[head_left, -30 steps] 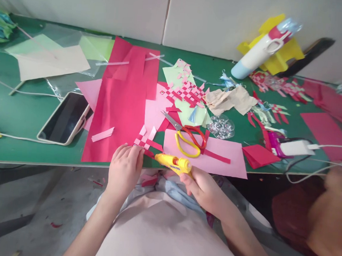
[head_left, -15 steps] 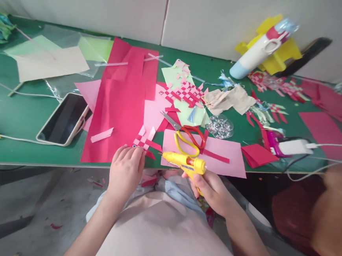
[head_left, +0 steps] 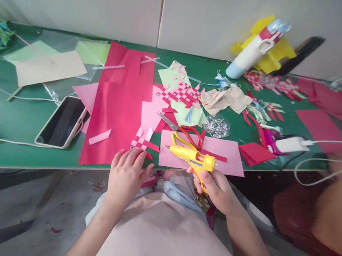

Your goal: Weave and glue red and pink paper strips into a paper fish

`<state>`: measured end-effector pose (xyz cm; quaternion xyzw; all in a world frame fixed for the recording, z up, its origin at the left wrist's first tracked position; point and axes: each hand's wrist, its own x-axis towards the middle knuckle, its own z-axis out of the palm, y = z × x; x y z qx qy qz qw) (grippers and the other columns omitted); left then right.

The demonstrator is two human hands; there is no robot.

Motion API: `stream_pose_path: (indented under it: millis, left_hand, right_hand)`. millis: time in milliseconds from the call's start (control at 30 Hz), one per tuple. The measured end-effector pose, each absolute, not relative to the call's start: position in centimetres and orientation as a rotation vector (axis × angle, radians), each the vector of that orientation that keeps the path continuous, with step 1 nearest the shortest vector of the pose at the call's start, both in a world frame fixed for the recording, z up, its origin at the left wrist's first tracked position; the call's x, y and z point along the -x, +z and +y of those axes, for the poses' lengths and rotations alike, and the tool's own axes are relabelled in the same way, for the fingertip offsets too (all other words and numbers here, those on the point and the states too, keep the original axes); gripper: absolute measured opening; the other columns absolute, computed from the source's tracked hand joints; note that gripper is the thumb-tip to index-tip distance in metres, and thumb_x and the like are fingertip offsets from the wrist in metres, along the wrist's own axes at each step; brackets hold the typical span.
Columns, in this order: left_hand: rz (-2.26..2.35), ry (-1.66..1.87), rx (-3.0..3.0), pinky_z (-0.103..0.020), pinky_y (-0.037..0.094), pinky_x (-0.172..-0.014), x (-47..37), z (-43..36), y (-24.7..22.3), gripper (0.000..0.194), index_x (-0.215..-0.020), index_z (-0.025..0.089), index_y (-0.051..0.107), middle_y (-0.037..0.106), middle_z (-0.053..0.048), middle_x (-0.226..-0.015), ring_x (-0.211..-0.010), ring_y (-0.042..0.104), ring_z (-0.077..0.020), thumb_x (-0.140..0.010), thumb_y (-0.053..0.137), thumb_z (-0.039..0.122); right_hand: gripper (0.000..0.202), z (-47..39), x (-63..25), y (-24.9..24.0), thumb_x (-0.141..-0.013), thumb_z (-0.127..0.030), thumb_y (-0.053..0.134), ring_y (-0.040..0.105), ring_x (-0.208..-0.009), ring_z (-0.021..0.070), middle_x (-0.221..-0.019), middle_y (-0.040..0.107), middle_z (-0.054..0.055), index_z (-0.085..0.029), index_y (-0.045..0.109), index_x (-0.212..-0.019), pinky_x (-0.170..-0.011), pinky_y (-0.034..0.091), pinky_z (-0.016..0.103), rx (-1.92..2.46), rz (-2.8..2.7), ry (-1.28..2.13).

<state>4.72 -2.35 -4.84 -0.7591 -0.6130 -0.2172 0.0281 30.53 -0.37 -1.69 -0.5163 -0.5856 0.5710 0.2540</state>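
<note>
My right hand [head_left: 213, 188] is wrapped round the grip of a yellow hot glue gun [head_left: 193, 159], its nozzle pointing left. My left hand [head_left: 128, 174] rests at the table's front edge, fingers stretched out and thumb apart. Just beyond its fingertips lies a woven paper fish [head_left: 142, 141] in red and pink, with a stick-on eye; the fingers partly cover it, and I cannot tell if they touch it. Scissors [head_left: 185, 133] with red and yellow handles lie behind the glue gun, over a pink paper sheet [head_left: 234, 152].
A phone [head_left: 60, 121] lies at left, beside large red paper [head_left: 116, 100]. Finished woven fish [head_left: 182, 93], a dish of googly eyes [head_left: 217, 125] and beige cloth [head_left: 226, 99] lie farther back. A bottle [head_left: 250, 53] stands near the wall. Someone's arm [head_left: 335, 208] shows at right.
The glue gun in my right hand has drawn back to the right, away from the small fish. My left hand's fingers have spread, the thumb moving out to the right.
</note>
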Motion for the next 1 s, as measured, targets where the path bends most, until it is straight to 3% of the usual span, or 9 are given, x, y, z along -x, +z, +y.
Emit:
stream_pose_path:
  millis: [1000]
  left_hand:
    - [-1.663,-0.357,2.396,-0.055,0.047,-0.096,-4.59,-3.13,-4.68,0.036,-0.119,0.018,0.065,0.065,-0.02,-0.123,-0.11,0.064,-0.0305,-0.092,0.051,0.037]
  right_hand:
    - [0.05,-1.37,-30.76,-1.64,-0.095,-0.059,0.04,0.043,-0.051,0.0112,-0.057,0.047,-0.004,-0.014,0.058,-0.102,-0.053,0.035,0.026,1.436,-1.59,1.629]
